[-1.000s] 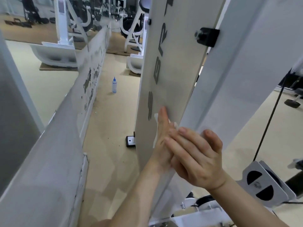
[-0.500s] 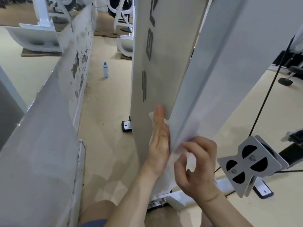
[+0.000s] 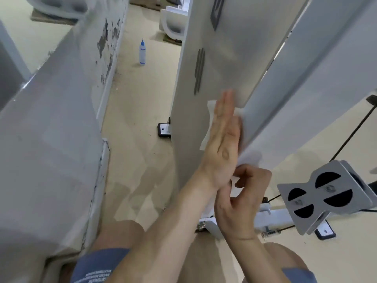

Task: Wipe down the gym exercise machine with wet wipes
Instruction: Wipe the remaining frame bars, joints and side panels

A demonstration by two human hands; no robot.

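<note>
Since a second ago the right hand (image 3: 242,203) has dropped off the back of the left hand (image 3: 222,144) and now sits below its wrist. The head view has tilted down too, so I now get bare knees and blue shorts (image 3: 100,266) at the bottom edge. On my feed the left hand is flat, fingers straight and together, pointing up, pressing the wet wipe (image 3: 209,113) against the white upright panel (image 3: 228,48) of the machine, near the panel's right edge. Wipe shows as a white strip along the left side of that hand, and more of it trails down past the heel of the palm. Right hand fingers are curled, thumb and fingertips pinching the wipe's lower end just under the left wrist. Angled white beam (image 3: 318,78) runs just right of both hands. Grey bracket (image 3: 314,192) with black half-circle cutouts sits right of the right hand, apart from it. Thin black cable (image 3: 350,133) rises behind it. Small bottle (image 3: 142,54) with a blue tip stands upright on the beige floor (image 3: 132,160), well apart, between the panel and a wall (image 3: 61,109) with peeling paint.
</note>
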